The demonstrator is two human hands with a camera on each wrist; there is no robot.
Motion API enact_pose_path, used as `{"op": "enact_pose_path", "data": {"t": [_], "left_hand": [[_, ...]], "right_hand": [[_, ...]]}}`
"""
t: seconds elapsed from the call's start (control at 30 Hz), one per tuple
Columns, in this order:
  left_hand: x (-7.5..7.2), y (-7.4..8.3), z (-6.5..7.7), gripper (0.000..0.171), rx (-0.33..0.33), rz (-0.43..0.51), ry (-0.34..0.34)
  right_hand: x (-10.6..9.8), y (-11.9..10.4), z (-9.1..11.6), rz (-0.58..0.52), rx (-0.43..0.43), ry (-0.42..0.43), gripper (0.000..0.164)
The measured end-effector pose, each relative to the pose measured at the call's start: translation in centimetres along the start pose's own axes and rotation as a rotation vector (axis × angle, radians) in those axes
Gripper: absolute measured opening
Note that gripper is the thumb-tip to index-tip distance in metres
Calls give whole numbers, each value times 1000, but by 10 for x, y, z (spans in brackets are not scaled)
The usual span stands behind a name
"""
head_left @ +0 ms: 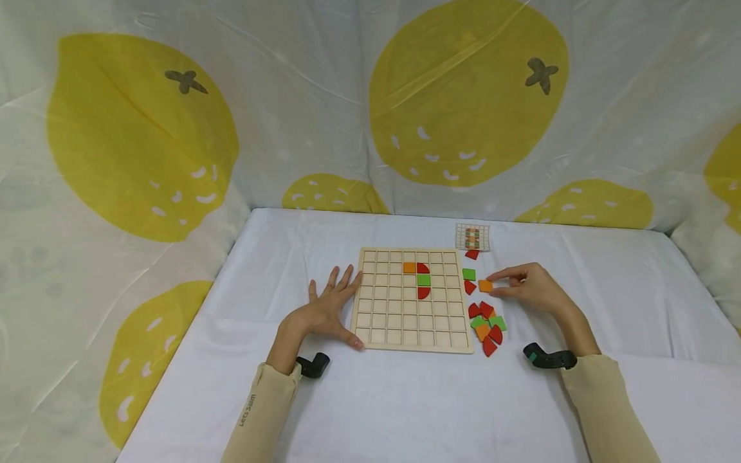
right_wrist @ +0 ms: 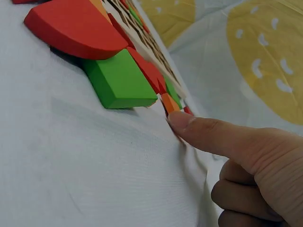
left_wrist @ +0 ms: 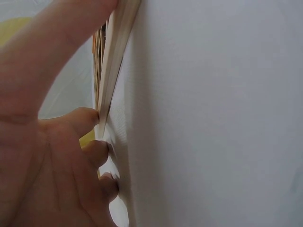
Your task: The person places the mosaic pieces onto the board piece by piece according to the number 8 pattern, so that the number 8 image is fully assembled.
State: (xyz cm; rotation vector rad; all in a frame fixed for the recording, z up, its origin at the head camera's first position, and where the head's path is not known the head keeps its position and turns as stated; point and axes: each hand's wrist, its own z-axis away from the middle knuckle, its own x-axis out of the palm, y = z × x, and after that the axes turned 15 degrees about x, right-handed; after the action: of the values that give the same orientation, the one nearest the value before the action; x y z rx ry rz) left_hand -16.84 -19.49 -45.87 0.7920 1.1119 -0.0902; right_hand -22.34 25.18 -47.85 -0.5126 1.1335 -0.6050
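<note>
A square wooden grid board (head_left: 389, 315) lies on the white cloth. Set in its upper cells are an orange square (head_left: 410, 267), a green square (head_left: 424, 280) and two red quarter-round pieces (head_left: 424, 293). At the board's left edge, my left hand (head_left: 327, 312) rests with fingers spread, thumb near the lower corner; the left wrist view shows fingertips against the wooden side. Right of the board, my right hand (head_left: 529, 288) pinches an orange square tile (head_left: 485, 286) between thumb and forefinger. In the right wrist view the thumb presses this orange tile (right_wrist: 171, 104), its other fingers curled.
A heap of red, green and orange pieces (head_left: 487, 325) lies by the board's lower right side. Above it are a loose green square (head_left: 469, 274) and red pieces (head_left: 469, 287). A small pattern card (head_left: 472, 236) lies behind them. A lemon-print curtain (head_left: 324, 116) hangs behind the table.
</note>
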Motion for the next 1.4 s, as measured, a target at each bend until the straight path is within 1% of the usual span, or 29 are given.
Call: {"op": "enact_pose_path", "data": {"t": [0.1,0.2,0.27,0.47,0.6,0.77,1.0,1.2,1.4], "left_hand": [[0,-1,0,147,1,0,1],[0,-2,1,147,1,-1,5],[0,-2,1,147,3,4,8],[0,-1,1,147,17,19,15],[0,-1,0,146,15,18,15],[0,-1,0,146,11,15,13],[1,-1,0,146,19,19,19],[2,-2,0,146,24,20,20],[0,-1,1,146,18,20,21]], "right_hand": [[1,-5,2,-21,11,24,40],[7,-15,3,-58,4,38,40],[15,-23,4,-88,-14,34,40],[46,-50,8,-122,-73,-5,34],[63,-66,11,-169,-96,-25,32],[78,-80,13,-159,-111,-32,31],[92,-93,11,-129,-147,-32,28],[101,-93,10,-122,-153,-37,30],[104,-93,10,-130,-177,-19,30]]}}
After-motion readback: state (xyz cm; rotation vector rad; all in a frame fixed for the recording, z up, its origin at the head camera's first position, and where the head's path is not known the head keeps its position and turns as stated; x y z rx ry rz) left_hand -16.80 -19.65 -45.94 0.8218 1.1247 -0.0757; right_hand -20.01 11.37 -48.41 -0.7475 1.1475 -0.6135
